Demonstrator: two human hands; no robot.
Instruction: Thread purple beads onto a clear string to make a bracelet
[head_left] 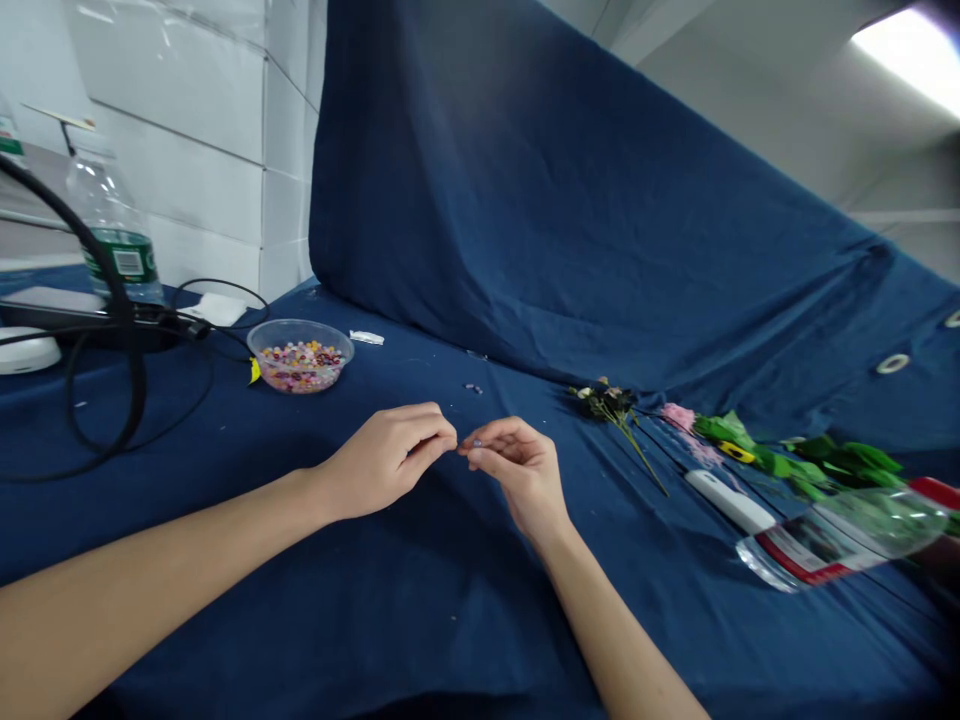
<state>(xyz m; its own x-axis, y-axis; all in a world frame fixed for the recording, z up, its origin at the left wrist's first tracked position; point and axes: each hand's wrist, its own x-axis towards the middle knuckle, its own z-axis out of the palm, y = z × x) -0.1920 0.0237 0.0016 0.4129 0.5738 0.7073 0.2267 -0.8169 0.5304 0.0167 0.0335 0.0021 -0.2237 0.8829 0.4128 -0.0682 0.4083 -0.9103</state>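
Two hands in front of the clear plastic bowl (300,324) | left hand (382,462): fingertips pinched, held item unclear | right hand (519,472): pinching a small purple bead (476,442) | bowl: mixed beads (300,366)

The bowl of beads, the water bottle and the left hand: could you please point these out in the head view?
Bowl of beads (300,322), head view, on its rim.
Water bottle (112,215), head view, on its body.
Left hand (382,462), head view, on its back.

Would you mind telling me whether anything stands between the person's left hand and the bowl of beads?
Nothing visible stands in the way: only the blue cloth lies between the left hand and the bowl of beads.
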